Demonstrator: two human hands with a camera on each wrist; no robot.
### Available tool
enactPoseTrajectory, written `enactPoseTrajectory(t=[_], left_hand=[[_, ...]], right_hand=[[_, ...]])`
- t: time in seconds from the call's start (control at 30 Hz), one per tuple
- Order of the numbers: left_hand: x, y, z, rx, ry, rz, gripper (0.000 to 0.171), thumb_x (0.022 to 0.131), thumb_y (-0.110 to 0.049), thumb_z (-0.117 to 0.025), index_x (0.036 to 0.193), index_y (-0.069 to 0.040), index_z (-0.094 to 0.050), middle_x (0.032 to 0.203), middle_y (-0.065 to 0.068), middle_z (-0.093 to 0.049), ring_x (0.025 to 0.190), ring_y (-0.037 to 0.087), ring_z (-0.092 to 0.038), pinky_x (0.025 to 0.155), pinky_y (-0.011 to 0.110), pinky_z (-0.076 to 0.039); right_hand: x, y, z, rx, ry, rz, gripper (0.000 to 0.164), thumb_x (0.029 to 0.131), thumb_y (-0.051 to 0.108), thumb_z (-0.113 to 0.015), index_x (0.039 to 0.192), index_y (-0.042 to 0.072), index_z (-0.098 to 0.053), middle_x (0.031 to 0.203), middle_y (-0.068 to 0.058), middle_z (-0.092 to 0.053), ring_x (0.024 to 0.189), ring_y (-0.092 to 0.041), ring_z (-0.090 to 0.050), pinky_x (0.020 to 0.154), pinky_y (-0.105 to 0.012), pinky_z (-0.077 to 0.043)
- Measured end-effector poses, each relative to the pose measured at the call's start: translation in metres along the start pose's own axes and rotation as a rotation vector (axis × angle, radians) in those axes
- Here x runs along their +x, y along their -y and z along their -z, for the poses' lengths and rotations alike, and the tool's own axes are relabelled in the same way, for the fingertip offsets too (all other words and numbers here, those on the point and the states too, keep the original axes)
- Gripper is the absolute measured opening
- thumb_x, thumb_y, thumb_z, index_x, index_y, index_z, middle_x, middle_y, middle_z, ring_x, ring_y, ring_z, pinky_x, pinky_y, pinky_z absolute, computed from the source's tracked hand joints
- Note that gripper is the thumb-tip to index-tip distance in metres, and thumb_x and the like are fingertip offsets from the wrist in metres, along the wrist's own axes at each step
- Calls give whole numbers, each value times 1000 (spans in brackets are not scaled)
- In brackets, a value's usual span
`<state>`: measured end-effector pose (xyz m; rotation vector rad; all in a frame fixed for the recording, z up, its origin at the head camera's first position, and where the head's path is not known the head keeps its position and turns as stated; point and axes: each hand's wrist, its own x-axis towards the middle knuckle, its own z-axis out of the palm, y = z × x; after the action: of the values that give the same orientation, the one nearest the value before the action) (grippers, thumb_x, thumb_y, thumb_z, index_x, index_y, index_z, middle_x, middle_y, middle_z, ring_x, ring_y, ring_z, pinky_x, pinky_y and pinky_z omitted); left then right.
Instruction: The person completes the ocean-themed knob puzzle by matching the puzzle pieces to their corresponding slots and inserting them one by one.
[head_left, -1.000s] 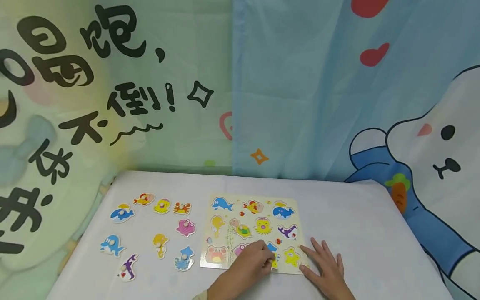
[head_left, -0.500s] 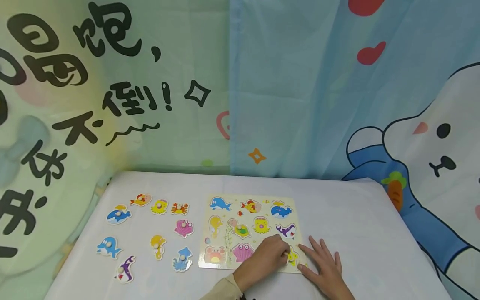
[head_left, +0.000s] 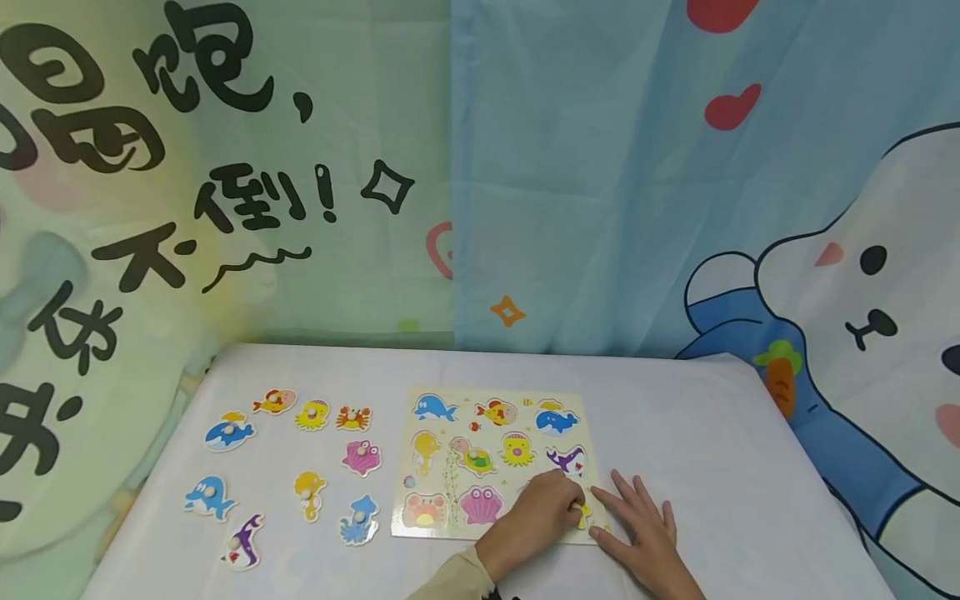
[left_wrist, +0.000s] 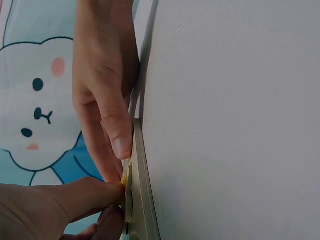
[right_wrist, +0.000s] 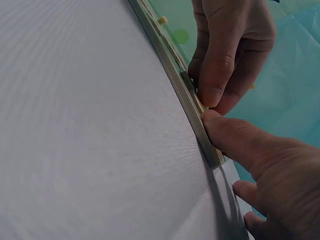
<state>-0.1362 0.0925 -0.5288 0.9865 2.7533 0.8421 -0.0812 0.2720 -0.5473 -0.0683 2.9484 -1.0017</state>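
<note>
A pale yellow puzzle board (head_left: 465, 398) with sea-animal pictures lies on the table. Over its lower right part, my left hand (head_left: 536, 512) pinches a yellow star puzzle piece (head_left: 584, 518), mostly hidden behind the fingers. Seen from the left wrist, the thin edge of this piece (left_wrist: 129, 195) lies against the board's face. My right hand (head_left: 641, 529) is at the board's right edge with fingers spread. In the right wrist view its thumb (right_wrist: 215, 122) touches the board near the left fingertips. A green turtle piece (head_left: 476, 458) with a knob sits in the middle of the board.
Left of the board lie several loose knobbed pieces, among them a crab (head_left: 353, 418), a pink shell (head_left: 362, 457), a blue squid (head_left: 359, 521), a seahorse (head_left: 309, 495) and a dolphin (head_left: 210, 498). A printed curtain (head_left: 570, 208) hangs behind the white table (head_left: 675, 417).
My left hand has moved right across the board, uncovering the pink shell picture and reaching the star. The right hand stays at the board's edge. The head view has shifted slightly.
</note>
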Motion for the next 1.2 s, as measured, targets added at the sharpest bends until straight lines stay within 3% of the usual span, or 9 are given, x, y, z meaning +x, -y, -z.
enactPoseTrajectory(t=[0.17,0.27,0.5,0.7,1.2], left_hand=[[-1,-2,-5,13,28,58,6,86,-16,-69,89,-15,-74,72,-9,-55,67,2,-41,64,14,-33],[1,-4,-9,58,7,64,8,85,-17,-69,92,-15,-74,78,-7,-57,70,3,-45,64,15,-35],[2,-20,-17,284,39,86,20,86,-18,-71,106,-14,-73,98,0,-62,82,9,-55,70,19,-52],[1,-27,-16,395,31,86,26,82,-19,-76,107,-15,-73,96,-1,-61,82,8,-54,69,19,-53],[0,-26,-18,409,42,80,31,83,-24,-76,112,-15,-70,99,-2,-59,85,8,-52,70,17,-52]], right_hand=[[0,-2,-2,-7,-5,14,55,81,39,-72,129,14,-61,151,-26,-36,139,-57,-18,103,-77,0],[0,-2,-1,-15,-11,13,55,81,39,-73,129,14,-61,151,-25,-36,139,-56,-18,103,-77,0],[1,-2,-1,-23,-6,3,55,80,39,-73,128,14,-62,151,-26,-36,139,-56,-18,103,-78,1],[1,-1,-2,-34,0,-2,55,80,40,-73,127,14,-62,150,-26,-36,138,-56,-19,102,-78,0],[2,-3,-3,-36,-1,-1,55,79,39,-74,127,14,-62,150,-27,-37,138,-57,-19,102,-78,-1]])
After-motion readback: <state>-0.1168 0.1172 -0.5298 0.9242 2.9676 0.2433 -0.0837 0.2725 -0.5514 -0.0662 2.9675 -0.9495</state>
